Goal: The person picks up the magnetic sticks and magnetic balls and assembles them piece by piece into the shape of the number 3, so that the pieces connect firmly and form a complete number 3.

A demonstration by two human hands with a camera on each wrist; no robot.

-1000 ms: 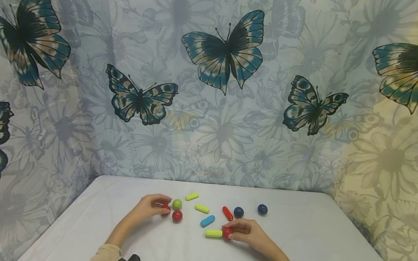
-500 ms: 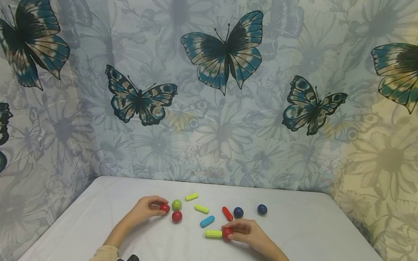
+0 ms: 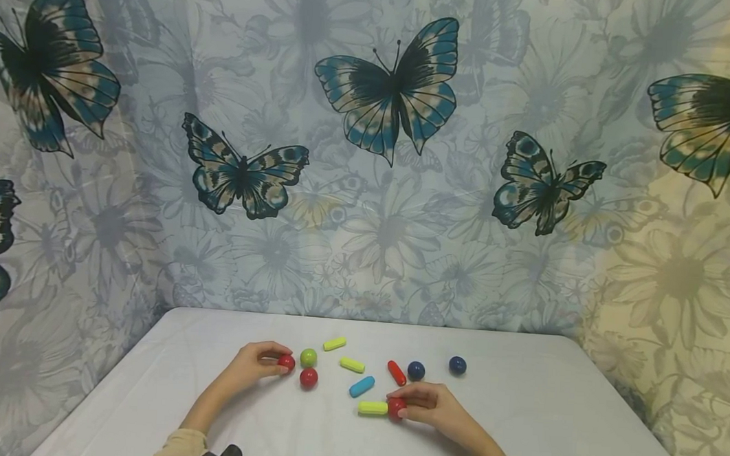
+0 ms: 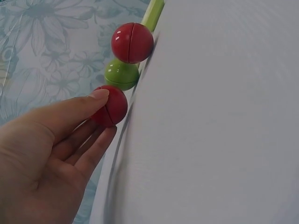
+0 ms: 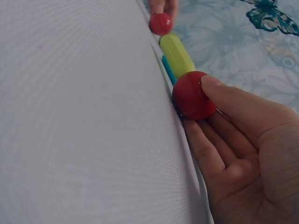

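Note:
My left hand [image 3: 254,369] pinches a red ball [image 4: 112,106] between thumb and fingers at the left of the white table. Just to the right of it are a green ball [image 3: 308,358] and a second red ball [image 3: 309,379]. Near the front middle, my right hand [image 3: 431,407] grips another red ball [image 5: 190,95] with its thumb and fingers. That ball touches the end of a yellow-green stick [image 3: 372,408]. A blue stick [image 3: 362,386] lies a little behind that stick.
Two more yellow-green sticks lie farther back, one the rear stick [image 3: 335,343], the other the middle stick [image 3: 352,364]. Right of them are a red stick [image 3: 397,372] and two dark blue balls, the nearer ball [image 3: 416,370] and the farther ball [image 3: 457,366]. Patterned fabric [image 3: 376,256] stands behind the table [image 3: 548,396].
The left hand and its red ball have moved slightly left, away from the green ball. My right hand stays in place on its red ball.

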